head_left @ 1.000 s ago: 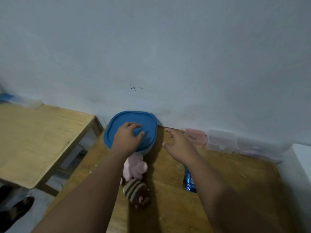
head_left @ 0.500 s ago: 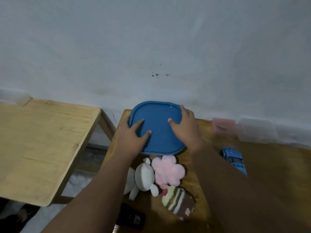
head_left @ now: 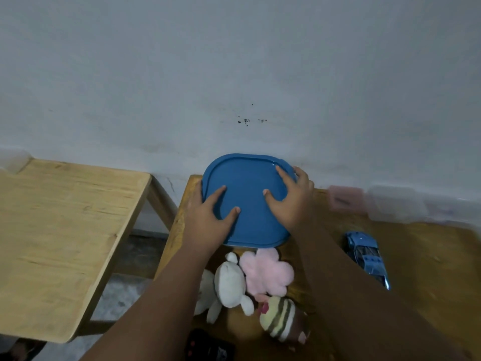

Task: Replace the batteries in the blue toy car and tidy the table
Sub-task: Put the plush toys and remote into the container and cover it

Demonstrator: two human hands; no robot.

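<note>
A blue lid (head_left: 250,183) covers a container at the table's far left corner, against the wall. My left hand (head_left: 208,217) lies on the lid's left side, thumb and forefinger on top and the other fingers over the rim. My right hand (head_left: 291,199) grips the lid's right side the same way. The blue toy car (head_left: 367,256) lies on the wooden table (head_left: 429,256) to the right of my right forearm, untouched. No batteries are visible.
In front of the container lie a white plush (head_left: 229,282), a pink plush (head_left: 265,272) and a striped plush (head_left: 281,319); a black object (head_left: 208,347) sits at the near edge. A pink box (head_left: 345,199) and clear boxes (head_left: 395,204) line the wall. A second wooden table (head_left: 65,230) stands left across a gap.
My right hand moved from the bare table onto the lid's right side. My left hand shifted to the lid's left edge. The view tilted down, showing more plush toys and the car.
</note>
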